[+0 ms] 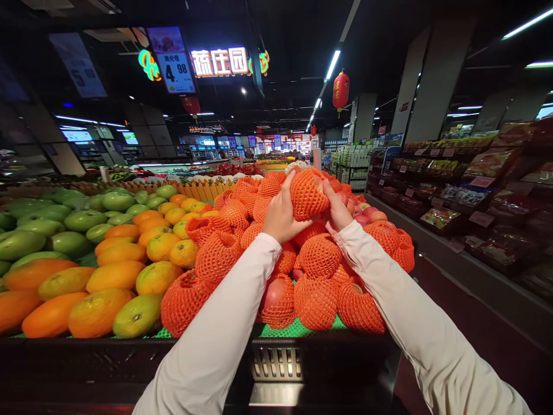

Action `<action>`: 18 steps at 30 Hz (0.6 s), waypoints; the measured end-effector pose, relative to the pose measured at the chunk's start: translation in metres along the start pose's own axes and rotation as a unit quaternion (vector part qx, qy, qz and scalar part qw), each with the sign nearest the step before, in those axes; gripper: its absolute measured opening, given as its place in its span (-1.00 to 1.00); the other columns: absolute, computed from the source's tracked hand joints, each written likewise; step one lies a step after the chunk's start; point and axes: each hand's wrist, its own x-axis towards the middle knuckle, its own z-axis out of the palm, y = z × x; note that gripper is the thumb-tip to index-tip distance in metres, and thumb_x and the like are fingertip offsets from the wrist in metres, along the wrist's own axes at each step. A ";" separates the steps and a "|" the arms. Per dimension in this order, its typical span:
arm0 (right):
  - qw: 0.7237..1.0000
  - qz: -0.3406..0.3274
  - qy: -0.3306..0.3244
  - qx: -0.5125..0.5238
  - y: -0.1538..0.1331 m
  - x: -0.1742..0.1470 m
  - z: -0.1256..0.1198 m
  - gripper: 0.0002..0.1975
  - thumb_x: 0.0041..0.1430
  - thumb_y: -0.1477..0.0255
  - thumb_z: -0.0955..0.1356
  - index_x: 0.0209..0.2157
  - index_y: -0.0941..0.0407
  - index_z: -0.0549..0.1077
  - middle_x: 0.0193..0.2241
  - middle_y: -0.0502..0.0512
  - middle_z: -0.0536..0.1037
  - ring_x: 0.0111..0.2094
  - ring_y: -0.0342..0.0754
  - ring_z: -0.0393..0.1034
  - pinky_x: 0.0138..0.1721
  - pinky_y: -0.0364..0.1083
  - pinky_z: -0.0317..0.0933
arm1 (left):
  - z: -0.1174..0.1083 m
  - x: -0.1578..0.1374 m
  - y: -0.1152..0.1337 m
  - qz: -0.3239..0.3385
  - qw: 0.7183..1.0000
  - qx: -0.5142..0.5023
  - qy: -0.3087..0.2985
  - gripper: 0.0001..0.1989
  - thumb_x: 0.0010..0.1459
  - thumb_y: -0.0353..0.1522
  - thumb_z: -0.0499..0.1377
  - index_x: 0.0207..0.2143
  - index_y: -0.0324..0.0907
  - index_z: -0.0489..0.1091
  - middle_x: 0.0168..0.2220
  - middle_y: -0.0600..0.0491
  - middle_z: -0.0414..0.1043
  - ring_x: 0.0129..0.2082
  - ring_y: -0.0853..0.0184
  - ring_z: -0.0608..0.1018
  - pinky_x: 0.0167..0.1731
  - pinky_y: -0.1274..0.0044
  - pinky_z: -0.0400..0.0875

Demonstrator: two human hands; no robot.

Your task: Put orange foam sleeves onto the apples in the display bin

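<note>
An apple in an orange foam net (308,195) is held up between my two hands, just above a heap of fruit in the same netting. My left hand (280,212) wraps its left side, thumb and fingers closed round it. On the right side, my right hand (337,208) grips it with the fingers partly hidden behind. Directly below lie more netted apples (320,256); red skin shows through the opening of one apple (275,293) near the front. Both forearms wear white sleeves and reach across the display.
Oranges (162,246) and green fruit (84,220) are piled to the left on green matting (298,328). Bare red apples (374,214) lie at the right. A black display edge (207,357) runs along the front. Shelves of packaged goods (444,190) line the aisle at right.
</note>
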 end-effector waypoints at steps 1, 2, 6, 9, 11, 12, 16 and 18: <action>1.000 0.012 -0.010 0.006 -0.001 -0.001 -0.001 -0.17 -0.01 -0.23 0.28 0.16 0.01 0.33 -0.14 0.16 0.58 -0.04 0.10 0.46 -0.09 0.07 0.43 | 0.000 -0.001 0.002 -0.010 1.000 0.012 0.018 0.09 -0.14 -0.23 0.42 0.34 -0.13 -0.12 0.32 -0.29 0.05 0.23 -0.17 0.29 0.22 0.04 0.14; 1.000 0.022 -0.018 0.013 -0.003 -0.001 -0.002 -0.12 -0.03 -0.28 0.23 0.15 0.03 0.36 -0.17 0.18 0.59 -0.04 0.11 0.46 -0.08 0.08 0.42 | 0.000 -0.001 0.003 -0.019 0.999 0.021 0.042 0.08 -0.16 -0.23 0.43 0.33 -0.13 -0.07 0.32 -0.29 0.08 0.22 -0.19 0.30 0.22 0.04 0.14; 0.996 0.041 -0.059 0.045 -0.011 -0.005 -0.007 0.04 -0.12 -0.41 0.06 0.10 0.04 0.44 -0.18 0.23 0.60 0.03 0.19 0.42 -0.02 0.19 0.38 | 0.001 -0.003 0.009 -0.042 0.986 0.048 0.154 0.01 -0.07 -0.22 0.38 0.32 -0.11 -0.12 0.34 -0.25 0.03 0.29 -0.15 0.21 0.25 0.05 0.13; 0.995 0.028 -0.074 0.061 -0.013 -0.007 -0.009 0.09 -0.17 -0.44 0.02 0.07 0.04 0.47 -0.06 0.23 0.57 0.10 0.23 0.35 0.08 0.25 0.29 | 0.000 -0.003 0.010 -0.066 0.967 0.108 0.220 0.06 0.02 -0.22 0.32 0.35 -0.08 -0.34 0.35 -0.24 -0.02 0.32 -0.05 0.18 0.25 0.10 0.16; 0.995 0.012 -0.076 0.059 -0.013 -0.007 -0.008 0.07 -0.17 -0.44 0.04 0.10 0.03 0.44 0.05 0.21 0.51 0.15 0.23 0.30 0.15 0.24 0.22 | -0.002 -0.002 0.008 -0.076 0.959 0.142 0.232 0.10 0.04 -0.20 0.31 0.35 -0.09 -0.44 0.34 -0.27 -0.03 0.31 -0.02 0.20 0.24 0.13 0.21; 0.996 -0.004 -0.075 0.050 -0.013 -0.007 -0.007 0.05 -0.17 -0.43 0.09 0.13 0.02 0.41 0.09 0.20 0.47 0.18 0.21 0.28 0.18 0.23 0.19 | -0.003 -0.002 0.007 -0.074 0.960 0.154 0.223 0.11 0.03 -0.19 0.31 0.36 -0.11 -0.44 0.33 -0.29 -0.01 0.30 -0.03 0.22 0.23 0.13 0.22; 0.988 -0.130 -0.025 -0.076 -0.007 -0.005 -0.002 0.07 -0.39 -0.16 0.51 0.18 -0.02 0.29 0.19 0.15 0.34 0.22 0.19 0.20 0.26 0.19 0.10 | -0.006 0.001 0.006 0.000 0.977 0.185 0.105 0.01 -0.01 -0.27 0.33 0.36 -0.13 -0.20 0.20 -0.26 0.22 0.18 -0.06 0.35 0.13 0.13 0.30; 0.973 -0.161 0.028 -0.160 -0.007 -0.004 -0.002 0.07 -0.45 0.00 0.59 0.16 0.00 0.28 0.16 0.17 0.36 0.20 0.19 0.22 0.27 0.21 0.08 | -0.008 0.002 0.008 0.053 0.980 0.189 0.039 -0.06 -0.01 -0.33 0.30 0.35 -0.12 -0.11 0.13 -0.21 0.30 0.10 -0.01 0.40 0.09 0.17 0.34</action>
